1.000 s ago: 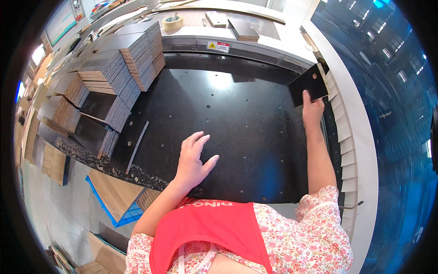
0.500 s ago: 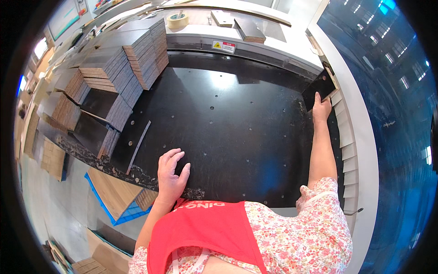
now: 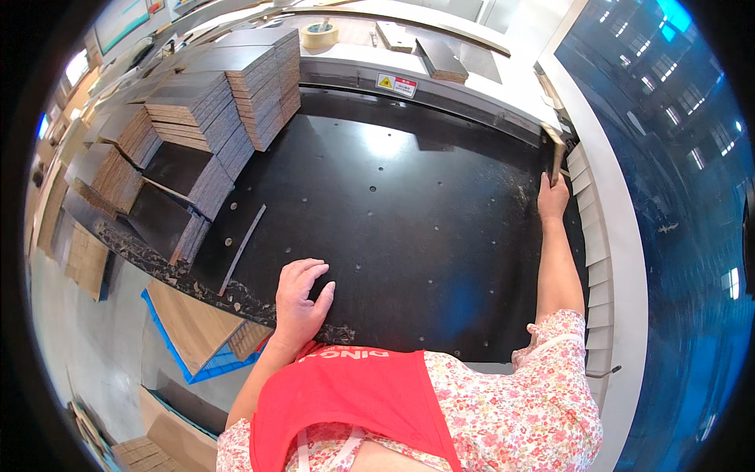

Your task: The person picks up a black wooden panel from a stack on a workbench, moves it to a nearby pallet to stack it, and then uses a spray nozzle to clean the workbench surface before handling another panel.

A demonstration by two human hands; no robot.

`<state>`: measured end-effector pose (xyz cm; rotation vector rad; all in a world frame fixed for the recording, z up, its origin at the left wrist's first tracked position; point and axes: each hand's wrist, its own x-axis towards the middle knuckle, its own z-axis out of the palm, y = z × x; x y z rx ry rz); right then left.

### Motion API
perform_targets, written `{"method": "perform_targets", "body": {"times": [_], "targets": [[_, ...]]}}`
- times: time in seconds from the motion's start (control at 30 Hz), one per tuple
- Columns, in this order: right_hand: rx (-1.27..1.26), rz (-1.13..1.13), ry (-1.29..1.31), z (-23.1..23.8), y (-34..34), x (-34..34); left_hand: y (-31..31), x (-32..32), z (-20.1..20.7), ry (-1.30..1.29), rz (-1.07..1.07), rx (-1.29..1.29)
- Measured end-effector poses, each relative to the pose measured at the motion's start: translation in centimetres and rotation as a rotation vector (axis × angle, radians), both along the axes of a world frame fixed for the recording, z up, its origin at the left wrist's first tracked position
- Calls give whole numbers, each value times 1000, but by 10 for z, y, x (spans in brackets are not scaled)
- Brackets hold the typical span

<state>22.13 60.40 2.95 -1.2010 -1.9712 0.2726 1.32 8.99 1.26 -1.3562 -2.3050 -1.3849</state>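
At the far right of the black worktable (image 3: pixel 417 228), my right hand (image 3: pixel 554 200) is closed around the near end of a small dark board (image 3: pixel 553 151). The board stands on edge, its pale edge turned up, beside the machine's white side. Close to the near edge of the table, my left hand (image 3: pixel 302 300) holds nothing; its fingers are loosely bent and the thumb stands apart. A thin strip (image 3: pixel 242 248) lies on the tabletop to the left of that hand.
Stacked dark boards (image 3: pixel 250 86) with rough brown edges fill the table's left side. Beyond the back rail are a roll of tape (image 3: pixel 319 35) and a dark block (image 3: pixel 442 60). Grey overlapping flaps (image 3: pixel 599 259) line the right side. Wood panels (image 3: pixel 193 326) lie on a blue pallet below left.
My right hand has turned the dark board from showing its broad face to standing edge-up, drawing it away from the tabletop toward the right side. My left hand has barely shifted.
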Motion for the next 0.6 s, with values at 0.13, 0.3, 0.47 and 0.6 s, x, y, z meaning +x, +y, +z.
{"method": "perform_targets", "body": {"times": [0.13,0.3,0.47,0.6], "targets": [[460,18,-527,14,-12,-23,0,0,-1,9,-2,2],[304,-42,-918,26,-14,-42,-3,0,-2,11,0,-5],[233,-50,-1024,31,-9,-43,-2,0,-1,5,-2,-18],[291,-62,-1069,24,-4,-37,-1,-1,-3,11,-6,-23]]}}
